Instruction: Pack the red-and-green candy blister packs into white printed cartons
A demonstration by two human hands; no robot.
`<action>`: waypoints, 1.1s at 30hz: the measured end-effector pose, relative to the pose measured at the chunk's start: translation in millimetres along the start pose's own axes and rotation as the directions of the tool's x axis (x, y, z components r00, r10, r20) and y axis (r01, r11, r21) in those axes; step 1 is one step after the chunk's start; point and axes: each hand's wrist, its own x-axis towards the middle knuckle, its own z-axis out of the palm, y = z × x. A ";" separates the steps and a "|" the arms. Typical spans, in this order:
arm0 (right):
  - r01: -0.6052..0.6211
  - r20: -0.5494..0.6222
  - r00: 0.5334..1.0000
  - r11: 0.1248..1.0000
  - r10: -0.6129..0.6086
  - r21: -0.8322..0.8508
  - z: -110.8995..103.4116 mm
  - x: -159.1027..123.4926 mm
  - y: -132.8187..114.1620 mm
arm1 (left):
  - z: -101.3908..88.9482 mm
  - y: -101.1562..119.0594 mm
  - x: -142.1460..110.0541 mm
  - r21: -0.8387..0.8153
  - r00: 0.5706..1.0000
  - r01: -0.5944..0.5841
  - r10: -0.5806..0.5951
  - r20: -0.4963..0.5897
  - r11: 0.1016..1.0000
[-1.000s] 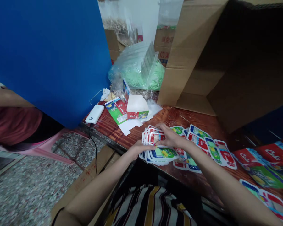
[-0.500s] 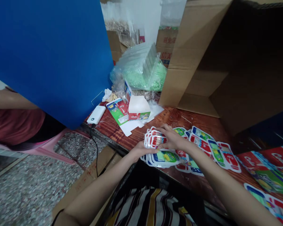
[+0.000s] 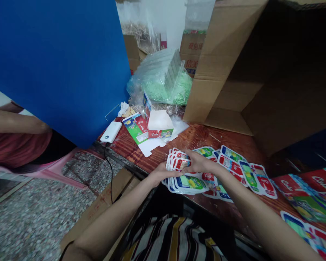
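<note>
A fanned stack of flat printed carton blanks (image 3: 186,179), red, green and blue with white rims, lies at the near edge of the wooden table (image 3: 198,137). My left hand (image 3: 160,174) grips the stack's left edge, fingers curled round it. My right hand (image 3: 197,163) rests on top of the stack, fingers pinching the uppermost blank. More of the same blanks (image 3: 247,174) spread out to the right of my hands.
A folded white carton (image 3: 159,125) and a flat green blank (image 3: 136,128) lie further back beside a white power bank (image 3: 111,132) with a cable. A bag of green shreds (image 3: 163,79), a big cardboard box (image 3: 260,72), a blue board (image 3: 59,65). A person in red sits left (image 3: 16,141).
My hands and the stack have barely moved; the right hand's fingers have shifted slightly on the top blank. The person's arm at the left has moved a little.
</note>
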 end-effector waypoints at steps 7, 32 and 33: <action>0.115 -0.189 0.977 0.990 -0.099 0.080 11.5 -5.2 11.5 | 2.3 7.3 0.4 0.008 0.994 0.078 -0.077 -0.073 0.997; 0.061 -0.047 0.998 0.977 -0.053 0.202 1.9 -6.4 17.3 | 12.3 17.8 5.3 0.117 0.998 0.062 -0.057 -0.040 0.991; 0.035 -0.014 0.999 0.982 -0.033 0.184 0.5 -5.5 19.2 | 13.0 16.6 5.4 0.125 0.999 0.035 -0.033 -0.017 0.991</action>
